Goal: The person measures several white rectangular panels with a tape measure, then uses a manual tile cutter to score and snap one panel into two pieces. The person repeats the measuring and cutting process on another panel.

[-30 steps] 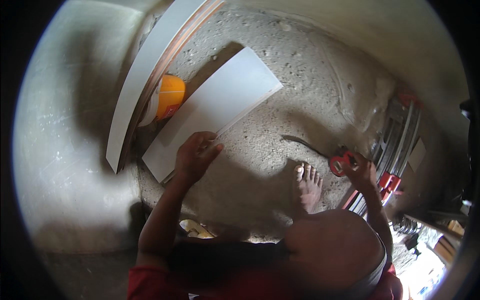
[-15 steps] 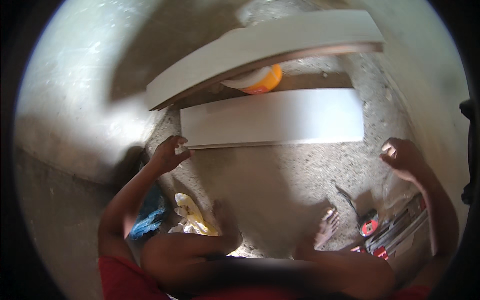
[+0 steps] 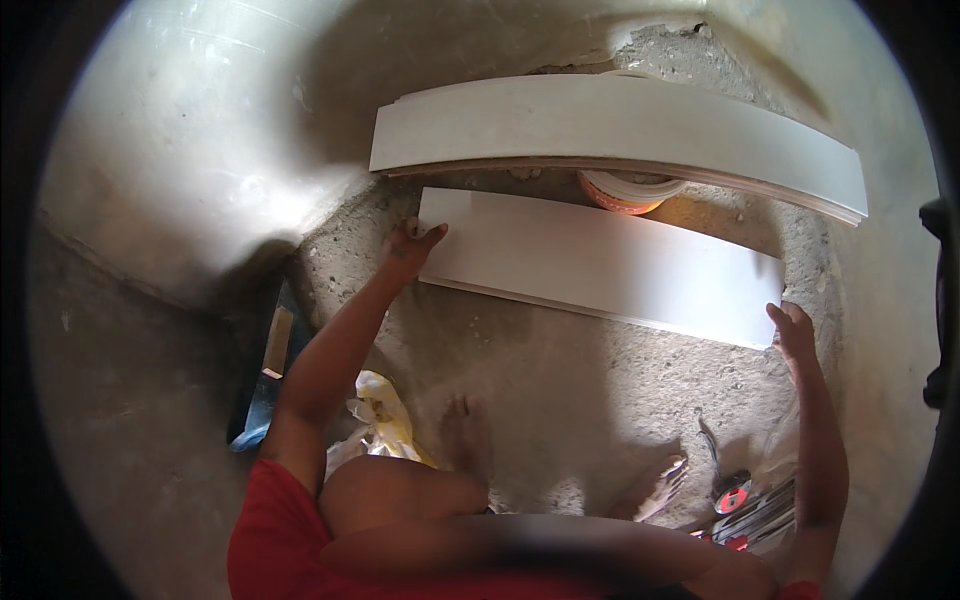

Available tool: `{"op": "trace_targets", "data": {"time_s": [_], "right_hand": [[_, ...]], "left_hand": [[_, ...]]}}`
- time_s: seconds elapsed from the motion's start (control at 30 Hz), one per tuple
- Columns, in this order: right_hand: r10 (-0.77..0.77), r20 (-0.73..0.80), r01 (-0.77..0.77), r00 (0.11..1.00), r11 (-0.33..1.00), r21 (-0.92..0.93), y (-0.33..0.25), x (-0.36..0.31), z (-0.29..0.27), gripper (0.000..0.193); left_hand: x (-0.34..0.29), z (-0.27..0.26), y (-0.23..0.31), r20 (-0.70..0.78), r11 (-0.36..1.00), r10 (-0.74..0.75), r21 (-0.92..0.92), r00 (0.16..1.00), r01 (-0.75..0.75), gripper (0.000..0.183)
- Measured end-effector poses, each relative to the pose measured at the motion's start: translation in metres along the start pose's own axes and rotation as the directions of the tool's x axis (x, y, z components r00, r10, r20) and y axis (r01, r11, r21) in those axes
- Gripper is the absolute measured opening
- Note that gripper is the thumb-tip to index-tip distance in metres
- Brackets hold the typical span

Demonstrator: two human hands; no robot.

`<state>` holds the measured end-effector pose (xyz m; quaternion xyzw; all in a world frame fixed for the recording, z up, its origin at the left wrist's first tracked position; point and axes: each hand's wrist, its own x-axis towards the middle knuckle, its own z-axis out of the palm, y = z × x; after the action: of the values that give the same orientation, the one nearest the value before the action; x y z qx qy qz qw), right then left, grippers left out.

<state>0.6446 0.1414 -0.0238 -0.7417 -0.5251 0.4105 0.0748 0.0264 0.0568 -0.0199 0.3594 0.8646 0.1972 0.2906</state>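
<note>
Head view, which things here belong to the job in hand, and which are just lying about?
Part of the job:
nearer white panel, its ends held by the left hand and right hand
farther white panels, likely, being similar

Apparently just lying about:
partly hidden bucket
red-and-black round tool
yellow-and-white plastic bag
wooden block

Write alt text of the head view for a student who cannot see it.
A person's left hand and right hand hold opposite ends of a white panel over a rough floor; beyond it, a stack of longer panels lies across an orange bucket.
</note>
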Motion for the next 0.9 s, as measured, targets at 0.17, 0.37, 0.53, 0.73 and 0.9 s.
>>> {"op": "trace_targets", "data": {"time_s": [0.17, 0.37, 0.53, 0.73, 0.9], "right_hand": [[0.117, -0.048, -0.103, 0.992, 0.967, 0.235, 0.008, 0.007, 0.016, 0.041], [0.128, -0.090, -0.105, 0.988, 0.968, 0.228, 0.009, 0.015, 0.026, 0.046], [0.166, -0.161, -0.128, 0.973, 0.966, 0.225, 0.004, 0.002, 0.021, 0.050], [0.182, -0.139, -0.155, 0.973, 0.970, 0.189, 0.044, -0.042, 0.008, 0.042], [0.250, -0.168, -0.215, 0.954, 0.956, 0.199, 0.090, -0.071, 0.000, 0.031]], "left_hand": [[0.000, -0.002, -0.007, 0.112, 0.981, -0.099, -0.158, 0.989, 0.116, 0.054], [0.013, 0.006, -0.010, -0.067, 0.968, -0.136, -0.223, 0.988, 0.118, 0.050], [-0.024, -0.013, 0.000, 0.091, 0.967, -0.043, -0.248, 0.995, 0.064, 0.053], [-0.118, -0.035, -0.008, 0.180, 0.975, -0.156, -0.132, 0.971, 0.181, 0.047], [-0.155, -0.016, -0.028, 0.330, 0.947, -0.176, -0.200, 0.928, 0.251, 0.044]]}}
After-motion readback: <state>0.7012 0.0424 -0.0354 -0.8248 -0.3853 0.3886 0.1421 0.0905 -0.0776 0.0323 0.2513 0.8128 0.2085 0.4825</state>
